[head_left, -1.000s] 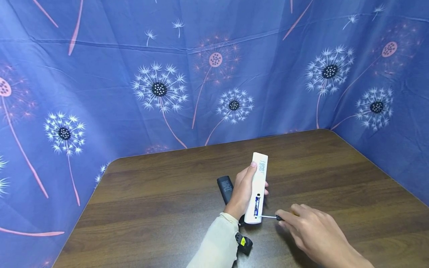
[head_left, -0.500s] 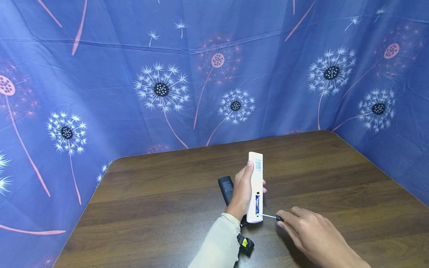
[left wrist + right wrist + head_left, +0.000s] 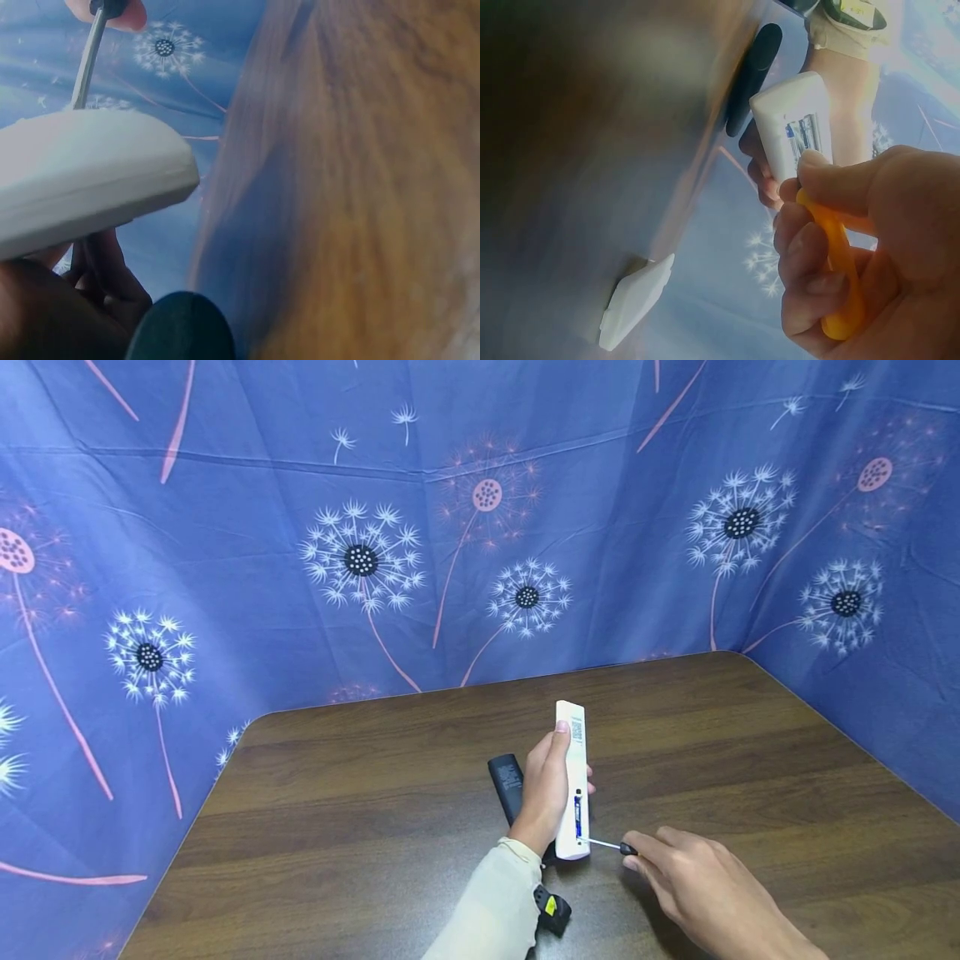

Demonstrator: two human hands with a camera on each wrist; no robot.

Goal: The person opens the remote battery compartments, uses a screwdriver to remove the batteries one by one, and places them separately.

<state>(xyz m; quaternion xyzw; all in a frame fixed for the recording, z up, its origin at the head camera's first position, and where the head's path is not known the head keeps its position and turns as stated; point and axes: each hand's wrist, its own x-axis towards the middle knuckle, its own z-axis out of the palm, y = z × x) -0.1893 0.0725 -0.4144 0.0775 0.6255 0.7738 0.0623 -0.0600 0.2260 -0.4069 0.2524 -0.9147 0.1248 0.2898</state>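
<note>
My left hand (image 3: 546,785) grips a white remote control (image 3: 574,768), its back turned up and its thumb along the left edge. Blue-wrapped battery contents (image 3: 578,814) show in the uncovered compartment at the near end. In my right hand (image 3: 708,885) is a screwdriver (image 3: 840,270) with a yellow-orange handle, pinched near its black collar. Its thin metal shaft (image 3: 604,843) points left, and the tip meets the near end of the compartment. The left wrist view shows the remote's end (image 3: 112,161) edge-on with the screwdriver shaft (image 3: 88,64) behind it; the tip is hidden there.
A black remote (image 3: 506,781) lies on the wooden table (image 3: 337,827), partly behind the left hand and forearm. In the right wrist view a small white cover-like piece (image 3: 637,304) rests on the table. A blue dandelion-print curtain (image 3: 420,527) hangs behind the table.
The white remote has shifted slightly left and turned a little in my left hand. My right hand keeps the screwdriver tip at the compartment's near end, with hardly any movement.
</note>
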